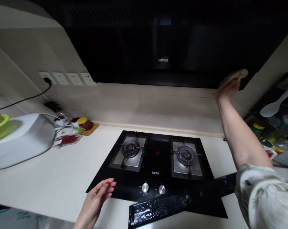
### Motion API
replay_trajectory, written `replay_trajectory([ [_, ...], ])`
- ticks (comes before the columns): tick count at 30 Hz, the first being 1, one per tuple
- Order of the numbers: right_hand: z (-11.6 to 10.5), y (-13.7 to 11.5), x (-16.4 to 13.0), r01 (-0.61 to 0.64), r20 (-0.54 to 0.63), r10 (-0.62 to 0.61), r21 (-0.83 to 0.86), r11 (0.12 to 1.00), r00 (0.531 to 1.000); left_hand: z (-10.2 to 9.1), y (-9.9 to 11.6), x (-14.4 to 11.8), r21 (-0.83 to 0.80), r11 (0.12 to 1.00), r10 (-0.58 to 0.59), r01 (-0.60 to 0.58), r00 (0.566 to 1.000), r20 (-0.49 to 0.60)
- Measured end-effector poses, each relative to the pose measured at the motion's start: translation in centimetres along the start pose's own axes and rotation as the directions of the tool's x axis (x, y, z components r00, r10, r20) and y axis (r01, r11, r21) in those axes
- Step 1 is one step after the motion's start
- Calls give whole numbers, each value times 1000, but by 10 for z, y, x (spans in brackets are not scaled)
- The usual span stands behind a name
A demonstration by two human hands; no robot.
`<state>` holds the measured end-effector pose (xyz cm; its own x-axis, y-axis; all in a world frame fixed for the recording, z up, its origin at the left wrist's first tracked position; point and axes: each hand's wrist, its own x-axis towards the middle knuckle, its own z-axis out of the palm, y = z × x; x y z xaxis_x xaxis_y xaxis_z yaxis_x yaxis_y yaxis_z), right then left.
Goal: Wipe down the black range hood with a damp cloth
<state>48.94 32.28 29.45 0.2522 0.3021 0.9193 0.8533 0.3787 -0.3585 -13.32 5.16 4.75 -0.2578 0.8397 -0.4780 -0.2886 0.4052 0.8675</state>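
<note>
Sleeve nearest. Right hand clasps cloth at lower right corner of hood; left hand half-curled, empty. Seemingly wiping; next move needs even pressure.

The range hood hangs above the stove, and a tray overlaps the stove's front.

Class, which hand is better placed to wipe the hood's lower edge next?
Probably the right hand: it holds a cloth up at the hood, while the left hand, empty, is low by the stove.
</note>
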Motion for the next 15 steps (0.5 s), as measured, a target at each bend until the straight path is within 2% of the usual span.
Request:
replay_trajectory([
  [1,-5,9,2,35,-31,-36,-34,999,999,-7,1,5,-1,1000,-12,12,1000,-11],
  [2,-2,13,2,16,-84,-22,-71,997,996,-12,2,10,2,1000,-19,19,1000,-18],
  [3,7,12,0,-65,-161,48,-106,992,986,-16,4,15,6,1000,-21,21,1000,-20],
  [5,44,-9,-8,-317,-290,263,-159,935,920,-19,10,25,17,1000,-22,22,1000,-10],
  [6,70,-29,-14,-434,-318,365,-181,882,875,-18,15,29,23,1000,-22,22,1000,0],
  [7,98,-54,-21,-466,-283,399,-235,853,872,-16,21,34,31,999,-18,17,1000,14],
  [9,158,-117,-39,-379,-90,370,-301,875,925,-10,34,42,58,998,1,-4,999,53],
  [11,214,-184,-61,-242,172,295,-274,931,940,0,52,52,97,994,40,-51,994,105],
  [12,239,-214,-72,-145,329,224,-246,958,917,6,62,57,118,990,66,-83,989,136],
  [13,260,-239,-82,-27,489,123,-199,980,863,13,74,63,139,983,97,-121,981,166],
  [15,286,-273,-96,197,673,-86,-89,976,734,26,102,75,171,961,179,-219,959,218],
])
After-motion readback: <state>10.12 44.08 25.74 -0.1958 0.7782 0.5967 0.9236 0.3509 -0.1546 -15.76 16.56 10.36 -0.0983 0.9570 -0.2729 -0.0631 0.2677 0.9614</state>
